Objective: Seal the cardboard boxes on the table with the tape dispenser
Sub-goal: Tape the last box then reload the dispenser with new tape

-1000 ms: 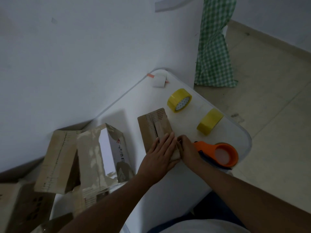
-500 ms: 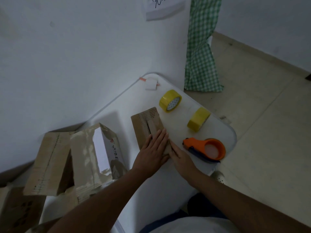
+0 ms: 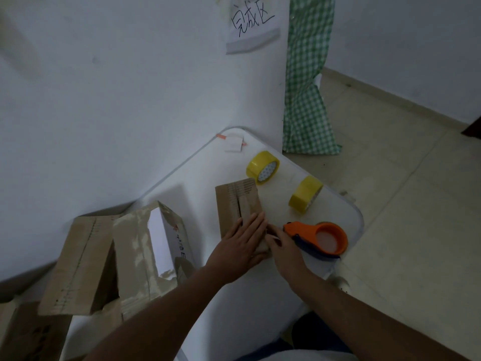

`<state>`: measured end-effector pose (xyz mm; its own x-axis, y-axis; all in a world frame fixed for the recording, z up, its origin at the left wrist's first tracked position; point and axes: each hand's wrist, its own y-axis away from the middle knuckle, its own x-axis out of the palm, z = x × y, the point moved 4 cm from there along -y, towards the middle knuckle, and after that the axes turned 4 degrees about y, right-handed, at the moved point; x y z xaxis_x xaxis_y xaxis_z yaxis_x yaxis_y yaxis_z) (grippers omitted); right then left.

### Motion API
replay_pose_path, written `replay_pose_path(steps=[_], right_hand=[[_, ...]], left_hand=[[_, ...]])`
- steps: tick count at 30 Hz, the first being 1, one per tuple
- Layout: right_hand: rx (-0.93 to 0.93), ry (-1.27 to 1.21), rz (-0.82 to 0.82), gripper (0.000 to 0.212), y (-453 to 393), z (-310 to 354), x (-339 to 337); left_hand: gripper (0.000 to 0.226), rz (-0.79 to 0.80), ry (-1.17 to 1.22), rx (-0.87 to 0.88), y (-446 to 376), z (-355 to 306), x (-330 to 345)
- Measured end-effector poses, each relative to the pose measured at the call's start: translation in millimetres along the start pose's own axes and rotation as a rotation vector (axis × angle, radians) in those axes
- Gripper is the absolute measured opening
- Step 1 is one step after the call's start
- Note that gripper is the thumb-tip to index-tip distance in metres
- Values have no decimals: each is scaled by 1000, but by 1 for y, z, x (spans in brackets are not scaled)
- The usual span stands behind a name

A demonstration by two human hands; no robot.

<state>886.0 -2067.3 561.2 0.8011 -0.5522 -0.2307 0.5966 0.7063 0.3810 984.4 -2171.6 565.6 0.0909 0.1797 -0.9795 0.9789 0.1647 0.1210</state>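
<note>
Cardboard box (image 3: 238,204), small and flat, lies on the white counter (image 3: 197,178) with its flap seam facing up. Left hand (image 3: 240,242) rests flat, fingers straight, pressing the near end of the box. Right hand (image 3: 282,247) sits just beside it at the box's near right edge; whether it pinches tape there cannot be told. Orange tape dispenser (image 3: 318,239) lies untouched just right of that hand, with two yellow tape rolls (image 3: 263,166) beyond. To seal well, hold the flaps closed and level under the flat palm, then draw tape straight along the seam, rubbing it down firmly.
</note>
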Motion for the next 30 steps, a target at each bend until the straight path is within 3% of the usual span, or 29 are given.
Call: replay_pose_path(steps=[5, 9, 13, 17, 19, 21, 24, 25, 27, 30], right_hand=[[-122, 223, 4, 38, 0, 11, -1], [-184, 226, 105, 42, 7, 20, -1], [-177, 248, 60, 43, 8, 15, 0], [-127, 264, 31, 40, 7, 12, -3], [-129, 256, 26, 38, 7, 15, -2], [-162, 265, 27, 37, 9, 18, 0], [-222, 454, 28, 47, 11, 19, -1], [-286, 572, -12, 51, 11, 21, -3], [-518, 831, -66, 56, 14, 33, -1], [-708, 1127, 114, 70, 10, 44, 17]], left_hand=[[75, -28, 1, 12, 1, -1, -5], [75, -89, 39, 26, 10, 4, -11], [76, -50, 143, 33, 1, 4, -11], [78, -105, -38, 87, -7, 8, -19], [80, -187, -57, 4, 0, 16, -33], [81, -340, 195, -236, 17, 28, -47], [50, -539, 927, -728, 55, 27, -52], [42, -551, 1194, -884, 65, 18, -46], [44, -532, 1476, -1114, 78, -1, -29], [56, -547, 1808, -1353, 87, -16, -2]])
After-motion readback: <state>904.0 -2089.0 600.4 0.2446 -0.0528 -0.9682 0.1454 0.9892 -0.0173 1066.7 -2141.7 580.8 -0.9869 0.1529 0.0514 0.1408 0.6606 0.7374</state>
